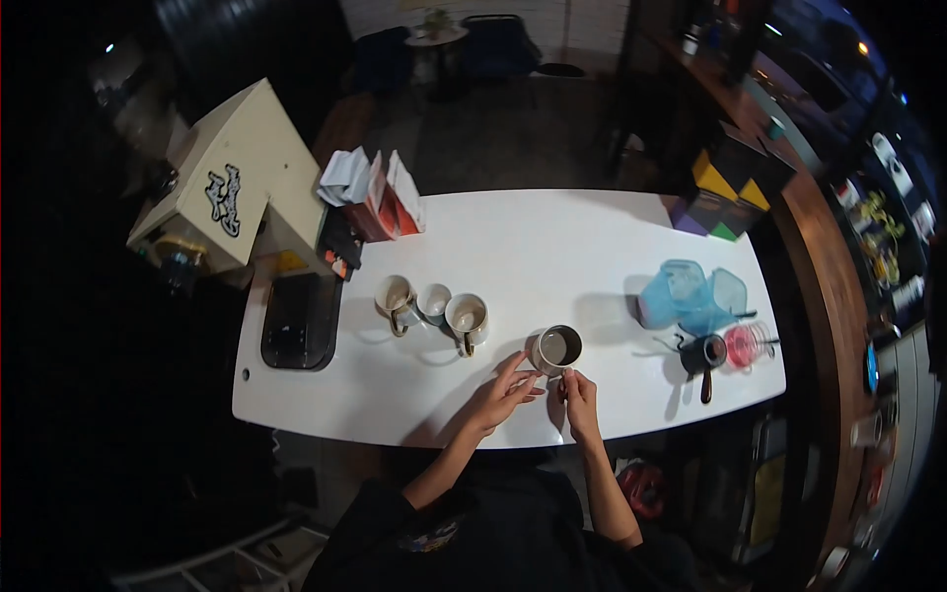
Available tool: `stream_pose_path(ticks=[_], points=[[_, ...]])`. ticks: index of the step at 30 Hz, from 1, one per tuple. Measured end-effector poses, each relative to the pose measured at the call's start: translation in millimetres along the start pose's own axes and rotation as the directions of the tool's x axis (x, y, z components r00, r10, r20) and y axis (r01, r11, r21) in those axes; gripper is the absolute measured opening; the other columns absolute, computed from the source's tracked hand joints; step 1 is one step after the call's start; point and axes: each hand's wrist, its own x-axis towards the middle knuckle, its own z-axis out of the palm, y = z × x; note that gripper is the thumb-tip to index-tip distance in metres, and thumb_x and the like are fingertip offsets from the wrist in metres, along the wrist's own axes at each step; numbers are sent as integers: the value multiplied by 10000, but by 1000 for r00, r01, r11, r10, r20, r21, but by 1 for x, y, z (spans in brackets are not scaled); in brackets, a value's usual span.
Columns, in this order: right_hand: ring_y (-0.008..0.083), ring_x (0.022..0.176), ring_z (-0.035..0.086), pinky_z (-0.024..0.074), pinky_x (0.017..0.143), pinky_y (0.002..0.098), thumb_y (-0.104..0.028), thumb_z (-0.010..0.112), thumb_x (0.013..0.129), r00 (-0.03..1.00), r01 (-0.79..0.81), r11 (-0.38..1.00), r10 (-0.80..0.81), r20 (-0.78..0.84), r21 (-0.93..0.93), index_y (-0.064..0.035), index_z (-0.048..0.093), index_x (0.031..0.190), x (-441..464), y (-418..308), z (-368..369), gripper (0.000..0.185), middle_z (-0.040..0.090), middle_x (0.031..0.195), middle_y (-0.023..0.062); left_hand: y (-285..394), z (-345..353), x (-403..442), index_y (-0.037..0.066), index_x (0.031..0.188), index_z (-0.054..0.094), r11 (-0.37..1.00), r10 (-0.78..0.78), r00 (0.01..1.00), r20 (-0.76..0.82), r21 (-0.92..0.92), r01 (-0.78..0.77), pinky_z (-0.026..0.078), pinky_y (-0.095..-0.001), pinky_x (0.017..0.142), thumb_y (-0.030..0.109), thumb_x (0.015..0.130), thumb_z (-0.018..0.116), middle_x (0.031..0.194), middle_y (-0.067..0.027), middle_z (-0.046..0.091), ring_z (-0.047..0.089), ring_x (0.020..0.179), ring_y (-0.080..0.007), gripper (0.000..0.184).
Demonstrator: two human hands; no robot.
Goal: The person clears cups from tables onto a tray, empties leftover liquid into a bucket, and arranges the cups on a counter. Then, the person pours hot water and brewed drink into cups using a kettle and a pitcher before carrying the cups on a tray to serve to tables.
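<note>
A round mug (pixel 556 350) with a dark rim is near the front middle of the white table, its open top facing me. My right hand (pixel 580 400) is closed round its handle, which the fingers mostly cover. Beside the mug's left side is my left hand (pixel 505 397), fingers stretched out and apart; whether the fingertips touch the mug I cannot tell. To the left stand a speckled mug (pixel 396 294), a small cup (pixel 434 302) and another mug (pixel 467 316), close together in a row.
On the white table (pixel 552 247), a cream grinder-like machine (pixel 227 183) and a black scale-like pad (pixel 300 321) stand left. Behind are paper bags (pixel 380 197). At right are blue translucent containers (pixel 695 296), a small dark pot (pixel 702 353), a pink dripper (pixel 745 345) and dark boxes (pixel 730 192).
</note>
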Motion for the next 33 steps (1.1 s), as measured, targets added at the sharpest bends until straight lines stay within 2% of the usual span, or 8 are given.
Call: stream_pose_path(ticks=[5,7,9,11,18,23,32,33], points=[[73,535,405,336,508,239,-333,407,989,991,15,998,-8,131,-56,-47,471,675,32,-7,-10,430,439,578,-6,-7,10,6,89,1411,274,995,75,976,-206,-41,-85,477,-306,864,230,961,493,1195,-125,553,604,991,-189,520],[72,531,408,339,506,239,-335,404,991,979,13,997,2,206,-75,-49,468,674,43,-11,-12,432,441,578,-6,-6,14,1,85,1353,363,989,129,950,-286,-38,-146,474,-298,853,230,961,493,1157,-118,570,603,982,-178,438],[69,555,417,353,511,252,-330,388,989,953,38,995,-8,302,-94,-5,529,716,51,-15,-13,448,460,591,-11,-9,14,-6,87,1329,388,984,151,921,-360,-38,-177,473,-297,850,231,961,494,1142,-113,575,603,976,-173,409],[69,539,415,348,507,244,-339,392,991,940,23,994,14,342,-104,-31,496,693,57,-20,-10,441,450,578,-10,-10,13,-15,87,1278,432,976,185,874,-449,-20,-217,472,-302,841,222,957,499,1102,-100,586,606,956,-168,354],[69,513,411,343,496,234,-352,402,990,920,11,995,29,390,-99,-61,462,671,77,-21,13,436,441,555,-13,2,-10,-37,85,1257,440,953,279,723,-632,87,-291,478,-289,811,191,951,512,1061,-97,589,611,921,-166,332],[70,517,415,346,497,233,-338,410,989,935,33,996,0,354,-86,-61,467,675,83,-20,26,423,444,564,-10,15,-30,-33,67,1257,430,948,297,715,-633,108,-299,482,-285,811,164,938,530,1037,-109,584,615,916,-178,348],[71,529,431,361,502,231,-301,429,987,970,6,999,7,244,-53,-51,480,735,85,-16,55,359,473,619,-1,16,-61,-16,12,1218,444,944,320,838,-441,80,-319,470,-258,841,86,915,555,964,-90,579,621,985,-191,330],[70,535,440,366,503,230,-303,433,985,975,2,999,10,222,-54,-50,478,739,85,-17,57,356,482,630,2,24,-59,-18,6,1205,447,962,267,862,-431,60,-268,460,-241,850,69,915,553,972,-83,575,616,1008,-186,315]])
